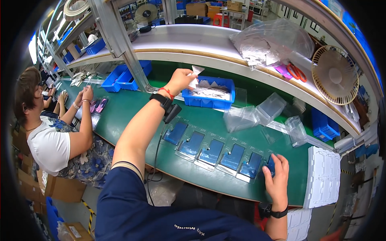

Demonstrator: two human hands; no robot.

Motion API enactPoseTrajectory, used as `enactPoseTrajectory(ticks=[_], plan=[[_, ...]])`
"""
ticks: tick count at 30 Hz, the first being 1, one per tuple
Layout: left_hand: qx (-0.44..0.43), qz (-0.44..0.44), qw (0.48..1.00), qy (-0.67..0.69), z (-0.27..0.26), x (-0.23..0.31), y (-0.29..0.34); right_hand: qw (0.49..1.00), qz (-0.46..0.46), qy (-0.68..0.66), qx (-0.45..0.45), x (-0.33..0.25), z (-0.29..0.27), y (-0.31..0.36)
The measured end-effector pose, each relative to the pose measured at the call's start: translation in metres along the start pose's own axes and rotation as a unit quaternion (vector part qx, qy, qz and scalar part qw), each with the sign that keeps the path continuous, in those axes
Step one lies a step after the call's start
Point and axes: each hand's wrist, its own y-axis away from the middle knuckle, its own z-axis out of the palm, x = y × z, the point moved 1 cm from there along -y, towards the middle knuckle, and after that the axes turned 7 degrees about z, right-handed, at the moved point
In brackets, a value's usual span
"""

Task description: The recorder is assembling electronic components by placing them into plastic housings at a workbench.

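Observation:
My left hand [183,80] pinches white folded paper slips [197,71] above a blue bin [207,103]. More slips of that kind [211,91] fill the bin. In front of it, several clear plastic blister packs [211,152] with dark blue, phone-shaped rectangles lie in a slanting row on the green bench. My right hand [277,180] is at the row's right end, fingers apart, beside the last blue pack [271,165]; its fingers partly hide that pack. Whether they touch it I cannot tell.
Clear plastic shells [243,118] lie right of the bin. A stack of white trays [321,176] stands at the bench's right end. Above is a shelf [181,38] with a bag of slips [269,44], red scissors [296,73] and a fan [335,74]. A co-worker [52,136] sits at left.

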Motion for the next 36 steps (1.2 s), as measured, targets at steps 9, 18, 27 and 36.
enactPoseTrajectory(ticks=[9, 18, 27, 36], plan=[[-0.144, -0.137, 0.966, 0.163, 0.021, 0.019, 0.158, 0.944, -0.097, -0.274, -0.154, -0.117, 0.116, -0.113], [0.079, -0.195, 0.912, 0.351, -0.013, -0.032, 0.262, 0.940, -0.037, -0.215, -0.262, -0.171, 0.219, -0.116], [0.103, -0.160, 0.929, 0.318, 0.018, -0.013, 0.264, 0.858, -0.045, -0.271, -0.434, -0.162, 0.193, -0.087], [0.128, -0.173, 0.903, 0.372, 0.025, -0.016, 0.272, 0.944, -0.310, -0.113, -0.032, -0.148, 0.176, -0.083]])
